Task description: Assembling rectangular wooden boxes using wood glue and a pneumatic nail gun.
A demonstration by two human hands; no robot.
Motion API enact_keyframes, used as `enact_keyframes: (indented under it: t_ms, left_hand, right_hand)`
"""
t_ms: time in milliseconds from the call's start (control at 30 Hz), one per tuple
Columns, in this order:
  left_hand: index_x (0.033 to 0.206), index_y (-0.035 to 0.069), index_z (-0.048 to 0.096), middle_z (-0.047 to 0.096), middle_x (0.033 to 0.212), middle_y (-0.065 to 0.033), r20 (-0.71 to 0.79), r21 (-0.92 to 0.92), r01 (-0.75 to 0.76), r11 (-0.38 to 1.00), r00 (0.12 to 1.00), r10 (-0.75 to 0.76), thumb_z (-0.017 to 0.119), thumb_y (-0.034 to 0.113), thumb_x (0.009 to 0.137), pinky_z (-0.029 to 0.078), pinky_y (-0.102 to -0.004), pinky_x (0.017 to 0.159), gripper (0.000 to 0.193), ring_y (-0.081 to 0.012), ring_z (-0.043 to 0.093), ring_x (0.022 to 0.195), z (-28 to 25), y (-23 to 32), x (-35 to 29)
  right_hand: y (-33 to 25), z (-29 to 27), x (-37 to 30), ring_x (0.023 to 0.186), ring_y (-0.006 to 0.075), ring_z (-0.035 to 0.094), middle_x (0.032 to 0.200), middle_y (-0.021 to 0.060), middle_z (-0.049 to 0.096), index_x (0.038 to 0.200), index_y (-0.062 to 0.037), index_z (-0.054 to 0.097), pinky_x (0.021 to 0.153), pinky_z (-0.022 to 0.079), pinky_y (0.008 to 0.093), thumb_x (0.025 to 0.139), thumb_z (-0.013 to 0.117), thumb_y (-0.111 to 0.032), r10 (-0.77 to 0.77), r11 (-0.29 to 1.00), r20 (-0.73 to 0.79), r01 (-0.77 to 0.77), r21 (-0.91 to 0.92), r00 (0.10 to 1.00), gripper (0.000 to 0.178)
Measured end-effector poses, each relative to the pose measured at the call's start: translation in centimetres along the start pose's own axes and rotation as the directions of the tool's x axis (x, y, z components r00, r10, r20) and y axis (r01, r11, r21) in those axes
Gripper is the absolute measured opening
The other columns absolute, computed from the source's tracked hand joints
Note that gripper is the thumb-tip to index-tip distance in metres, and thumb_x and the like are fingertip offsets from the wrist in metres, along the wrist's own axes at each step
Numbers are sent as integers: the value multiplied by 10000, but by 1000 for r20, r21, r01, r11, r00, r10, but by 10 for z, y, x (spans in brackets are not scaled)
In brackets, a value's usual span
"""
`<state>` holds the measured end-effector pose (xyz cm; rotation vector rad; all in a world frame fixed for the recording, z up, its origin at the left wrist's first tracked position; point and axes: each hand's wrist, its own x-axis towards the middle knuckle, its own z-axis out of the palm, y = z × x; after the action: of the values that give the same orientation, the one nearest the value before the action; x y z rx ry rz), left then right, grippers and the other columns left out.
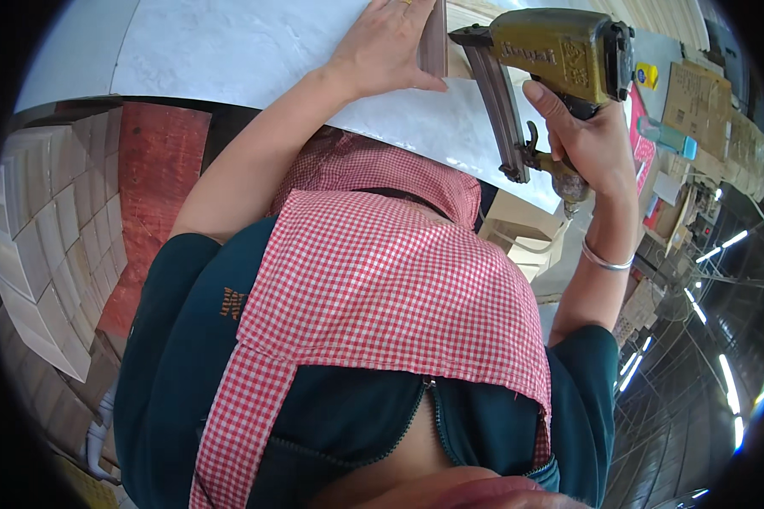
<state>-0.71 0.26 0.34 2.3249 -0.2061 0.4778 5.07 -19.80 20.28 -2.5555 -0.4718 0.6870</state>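
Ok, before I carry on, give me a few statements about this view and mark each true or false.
1. The right hand grips the yellow nail gun. True.
2. Both hands are on the yellow nail gun. False: the left hand is away from it, at the brown strip.
3. The person wears a plain blue apron. False: the apron is red-and-white checked.
4. A silver bangle circles the right forearm. True.
5. The red panel is on the picture's right side. False: the red panel is on the left.
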Motion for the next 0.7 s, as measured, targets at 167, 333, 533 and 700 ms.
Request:
enact_keyframes:
  t_ms: [167, 333, 533, 700]
  left_hand:
    - [1557, -120, 15, 491, 1404, -299, 142, 68, 123, 990, 981, -132, 872, 532, 680, 266, -486, 1211, 1389, -390, 486, 1310, -7, 13, 10]
    - [1516, -153, 198, 536, 1353, -307, -62, -158, 146, 977, 986, -157, 821, 379, 768, 360, -465, 1150, 1110, -394, 524, 1271, 0, 13, -2]
    - [1477, -107, 325, 559, 1268, -288, 170, -745, 564, 355, 676, -717, 681, 553, 893, 485, -501, 1028, 951, -404, 558, 1255, -70, 26, -28]
    - [1268, -103, 554, 624, 1097, -214, 665, -725, 500, -474, 329, -670, 605, 522, 960, 542, -302, 669, 699, -223, 655, 777, -125, 68, -77]
  right_hand:
    - [25, -5, -26, 457, 105, 516, 585, 33, 604, 965, 6, 716, 427, 390, 240, 862, 799, -239, 81, 993, -245, -58, 100, 966, 279]
    - [120, -33, -55, 498, 105, 526, 663, 50, 633, 1013, -3, 677, 469, 411, 232, 862, 780, -274, 288, 955, -421, -223, 197, 860, 326]
    - [316, -38, -82, 842, 332, 681, 972, 194, 707, 1227, 2, 625, 740, 531, 398, 867, 680, -204, 71, 949, -607, -242, -204, 791, 419]
    - [376, -38, -84, 1060, 440, 663, 1176, 215, 696, 1403, -71, 539, 880, 536, 488, 880, 656, -221, 365, 756, -632, -614, -227, 684, 556]
